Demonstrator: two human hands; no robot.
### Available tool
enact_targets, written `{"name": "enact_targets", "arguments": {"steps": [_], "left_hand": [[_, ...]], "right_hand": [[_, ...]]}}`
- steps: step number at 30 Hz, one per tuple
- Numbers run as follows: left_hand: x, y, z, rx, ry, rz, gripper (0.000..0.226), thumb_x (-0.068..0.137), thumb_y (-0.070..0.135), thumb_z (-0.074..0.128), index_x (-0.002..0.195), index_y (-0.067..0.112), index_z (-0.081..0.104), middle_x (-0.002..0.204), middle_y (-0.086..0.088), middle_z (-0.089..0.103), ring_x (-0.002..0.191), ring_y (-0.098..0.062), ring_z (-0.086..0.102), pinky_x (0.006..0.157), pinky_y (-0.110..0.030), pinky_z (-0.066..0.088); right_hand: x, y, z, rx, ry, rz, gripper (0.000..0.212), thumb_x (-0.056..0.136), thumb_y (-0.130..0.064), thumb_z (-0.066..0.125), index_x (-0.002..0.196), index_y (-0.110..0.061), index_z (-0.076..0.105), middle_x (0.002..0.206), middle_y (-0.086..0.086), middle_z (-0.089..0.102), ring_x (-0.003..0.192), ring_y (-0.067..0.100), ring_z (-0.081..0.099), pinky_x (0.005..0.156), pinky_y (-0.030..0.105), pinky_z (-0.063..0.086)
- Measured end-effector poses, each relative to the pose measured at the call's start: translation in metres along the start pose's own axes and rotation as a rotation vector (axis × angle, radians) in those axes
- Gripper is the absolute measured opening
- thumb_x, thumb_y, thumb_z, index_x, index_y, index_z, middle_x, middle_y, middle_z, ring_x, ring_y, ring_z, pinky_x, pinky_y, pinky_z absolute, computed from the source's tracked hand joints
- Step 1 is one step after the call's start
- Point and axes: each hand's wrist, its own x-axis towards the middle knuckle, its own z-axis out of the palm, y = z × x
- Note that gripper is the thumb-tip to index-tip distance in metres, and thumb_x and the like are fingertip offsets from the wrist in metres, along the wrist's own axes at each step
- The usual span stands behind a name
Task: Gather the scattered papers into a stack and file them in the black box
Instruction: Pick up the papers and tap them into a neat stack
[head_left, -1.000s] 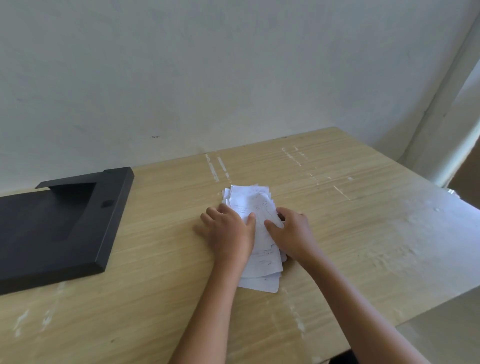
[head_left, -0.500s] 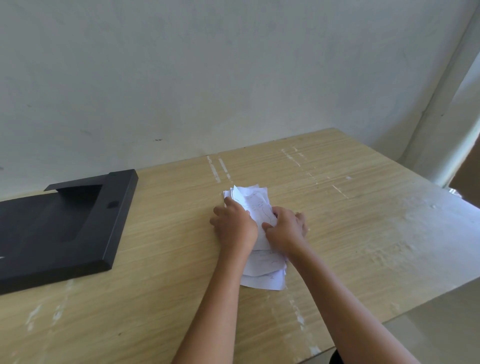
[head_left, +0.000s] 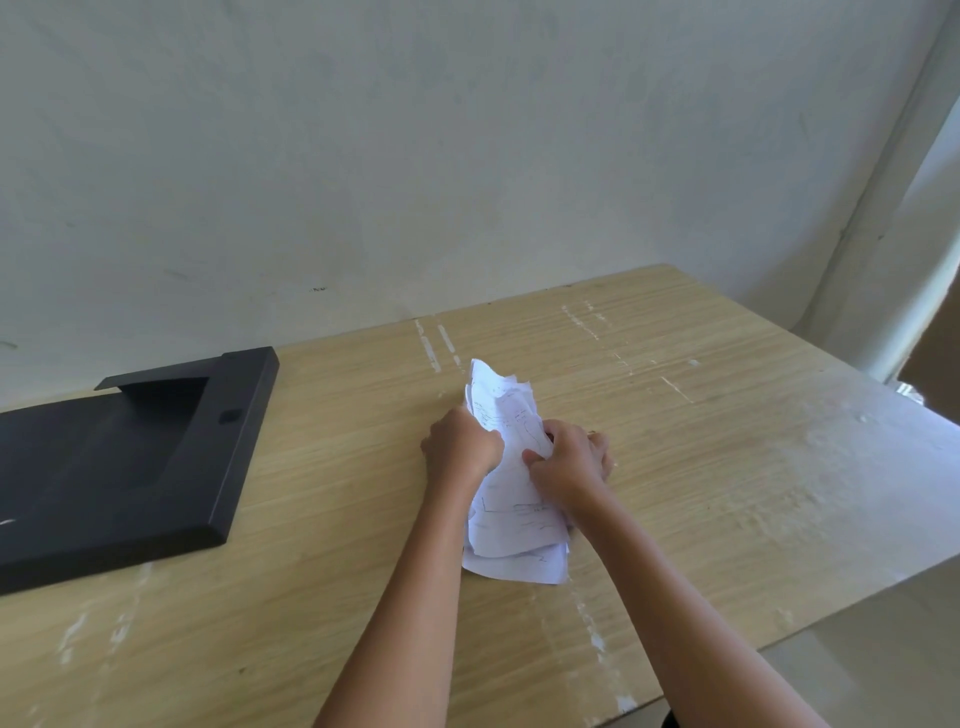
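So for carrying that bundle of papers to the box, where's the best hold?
Probably the two long edges at mid-length, one from each side, where the left hand and right hand pinch now: the papers are loose and uneven, so squeezing both sides keeps them together.

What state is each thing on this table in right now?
Papers: bunched in a crumpled stack, far end lifted, near end on the table.
Left hand: gripping the stack's left side.
Right hand: gripping its right side.
Black box: lying flat, apart from the papers.
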Motion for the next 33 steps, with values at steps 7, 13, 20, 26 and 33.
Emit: {"name": "enact_targets", "arguments": {"steps": [7, 13, 20, 26, 33], "left_hand": [[-0.018, -0.008, 0.005, -0.165, 0.117, 0.177, 0.030, 0.100, 0.028, 0.056, 0.126, 0.018, 0.045, 0.114, -0.006, 0.068, 0.103, -0.034, 0.064, 0.075, -0.035, 0.045], [-0.025, -0.028, -0.030, -0.602, 0.053, 0.310, 0.045, 0.092, 0.026, 0.073, 0.131, 0.022, 0.050, 0.124, 0.006, 0.063, 0.118, -0.014, 0.061, 0.099, -0.033, 0.050], [-0.047, -0.003, -0.103, -0.745, 0.190, 0.645, 0.040, 0.101, 0.013, 0.060, 0.131, 0.017, 0.034, 0.122, 0.013, 0.061, 0.110, 0.007, 0.063, 0.086, -0.015, 0.053], [-0.041, -0.022, -0.092, -0.659, 0.220, 0.619, 0.053, 0.100, 0.008, 0.060, 0.127, 0.025, 0.018, 0.120, 0.018, 0.054, 0.105, 0.013, 0.061, 0.093, -0.023, 0.055], [-0.026, -0.066, -0.050, -0.659, 0.104, 0.437, 0.048, 0.098, 0.016, 0.065, 0.130, 0.025, 0.030, 0.121, 0.016, 0.061, 0.108, 0.008, 0.064, 0.092, -0.026, 0.053]], "right_hand": [[-0.005, 0.000, -0.003, -0.016, -0.022, -0.032, 0.039, 0.092, -0.031, 0.057, 0.130, -0.023, 0.053, 0.135, 0.004, 0.050, 0.133, 0.029, 0.027, 0.110, 0.043, 0.019], [-0.013, -0.009, -0.027, 0.407, -0.156, -0.109, 0.035, 0.091, -0.032, 0.063, 0.124, -0.025, 0.058, 0.125, -0.001, 0.064, 0.121, 0.023, 0.057, 0.103, 0.052, 0.046], [-0.032, -0.079, -0.069, 0.707, -0.019, -0.533, 0.021, 0.094, -0.015, 0.061, 0.105, -0.033, 0.066, 0.103, 0.003, 0.075, 0.097, 0.023, 0.072, 0.083, 0.046, 0.060], [-0.034, -0.067, -0.041, 0.757, -0.043, -0.472, 0.029, 0.094, -0.011, 0.061, 0.117, -0.030, 0.063, 0.108, 0.002, 0.074, 0.100, 0.020, 0.072, 0.087, 0.047, 0.059], [-0.039, -0.030, 0.000, 0.653, -0.090, -0.381, 0.033, 0.094, -0.010, 0.061, 0.123, -0.026, 0.062, 0.106, -0.004, 0.074, 0.097, 0.012, 0.071, 0.085, 0.044, 0.059]]}}
